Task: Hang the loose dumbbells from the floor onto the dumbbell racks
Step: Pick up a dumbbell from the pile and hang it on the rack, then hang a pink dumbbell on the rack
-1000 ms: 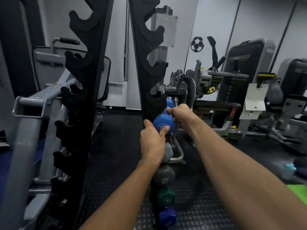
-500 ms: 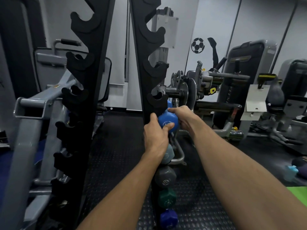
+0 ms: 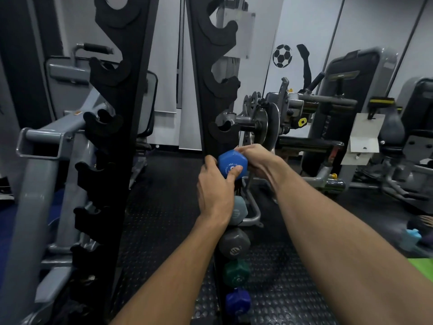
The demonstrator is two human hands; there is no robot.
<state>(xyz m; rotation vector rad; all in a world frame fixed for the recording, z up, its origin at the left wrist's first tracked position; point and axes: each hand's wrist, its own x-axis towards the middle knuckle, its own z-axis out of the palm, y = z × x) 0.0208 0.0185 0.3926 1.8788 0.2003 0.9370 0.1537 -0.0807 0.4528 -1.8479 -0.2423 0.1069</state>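
Left hand (image 3: 216, 184) and right hand (image 3: 256, 160) both grip the blue dumbbell (image 3: 232, 164) at the right rack (image 3: 210, 95), above the hung grey dumbbell (image 3: 234, 242); recommend seating its handle fully in the cradle before release

Both arms outstretched, left hand (image 3: 216, 186) and right hand (image 3: 256, 158) curled close together.

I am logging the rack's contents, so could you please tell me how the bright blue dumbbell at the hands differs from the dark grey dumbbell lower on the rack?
The bright blue dumbbell is gripped by the left hand and right hand; the dark grey dumbbell hangs untouched. The blue one sits higher on the rack, the grey one two places below. The grey head looks larger. Both have faceted heads with printed marks.
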